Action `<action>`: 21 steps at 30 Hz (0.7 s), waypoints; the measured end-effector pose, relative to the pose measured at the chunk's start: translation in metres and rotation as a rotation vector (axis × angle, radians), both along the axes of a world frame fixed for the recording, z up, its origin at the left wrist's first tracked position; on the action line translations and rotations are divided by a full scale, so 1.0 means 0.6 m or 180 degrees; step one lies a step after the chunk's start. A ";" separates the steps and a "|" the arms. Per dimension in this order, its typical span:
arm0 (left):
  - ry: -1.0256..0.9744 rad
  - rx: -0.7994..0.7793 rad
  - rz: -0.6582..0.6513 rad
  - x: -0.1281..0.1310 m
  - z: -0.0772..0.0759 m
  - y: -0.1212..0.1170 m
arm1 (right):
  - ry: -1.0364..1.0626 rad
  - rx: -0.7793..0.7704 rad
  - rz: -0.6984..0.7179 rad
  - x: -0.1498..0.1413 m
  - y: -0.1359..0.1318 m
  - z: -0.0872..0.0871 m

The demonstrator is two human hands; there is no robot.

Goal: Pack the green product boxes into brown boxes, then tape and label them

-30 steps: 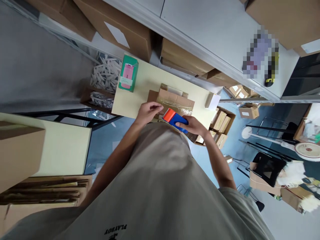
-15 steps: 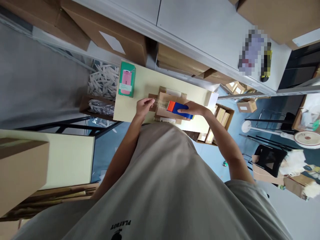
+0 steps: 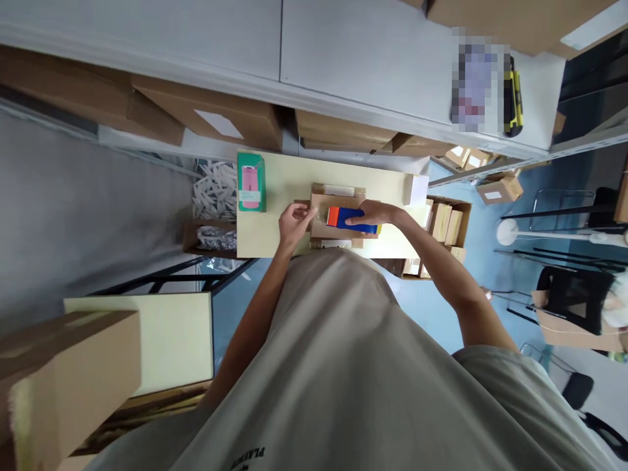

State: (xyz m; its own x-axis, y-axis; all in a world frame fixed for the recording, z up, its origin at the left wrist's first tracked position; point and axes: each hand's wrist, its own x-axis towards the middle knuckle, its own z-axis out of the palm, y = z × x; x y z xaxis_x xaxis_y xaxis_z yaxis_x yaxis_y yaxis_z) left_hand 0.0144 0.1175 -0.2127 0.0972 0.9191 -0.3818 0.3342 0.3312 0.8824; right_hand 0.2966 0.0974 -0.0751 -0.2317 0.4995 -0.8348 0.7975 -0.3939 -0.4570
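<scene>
A small cardboard box (image 3: 343, 230) with unfolded side flaps lies on the pale yellow table (image 3: 284, 242) in front of me. My right hand (image 3: 370, 214) is wrapped round a blue tape dispenser (image 3: 348, 218) with an orange front, held over the top of this box. From the dispenser's orange end a short stretch of clear packing tape (image 3: 322, 213) runs left. At the box's left end, my left hand (image 3: 294, 222) has its fingers curled and its tips close together at the tape. The exact grip of those fingertips is small in the picture.
A green box with a pink cup picture (image 3: 250, 183) stands at the table's left end, a white box (image 3: 416, 190) at its right. Beyond runs a grey shelf (image 3: 343, 72) with cartons beneath. Open cartons (image 3: 449, 226) flank the table; a large carton (image 3: 88, 366) sits lower left.
My left hand has moved right, up to the box's left end, shortening the tape between it and the dispenser. My right hand stays over the box with the dispenser. The camera view has turned slightly.
</scene>
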 end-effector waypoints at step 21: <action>0.0795 0.0410 -0.0018 0.034 -0.001 -0.038 | -0.1087 -0.0562 -0.0206 0.234 -0.118 0.030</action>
State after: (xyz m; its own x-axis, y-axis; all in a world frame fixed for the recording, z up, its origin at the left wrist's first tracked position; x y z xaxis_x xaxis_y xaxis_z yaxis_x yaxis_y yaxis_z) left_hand 0.0350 0.0949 -0.2131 0.0200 0.9614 -0.2746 0.5482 0.2191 0.8072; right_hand 0.4371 0.0268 -0.0568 0.1016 0.3457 -0.9328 0.8630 -0.4971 -0.0902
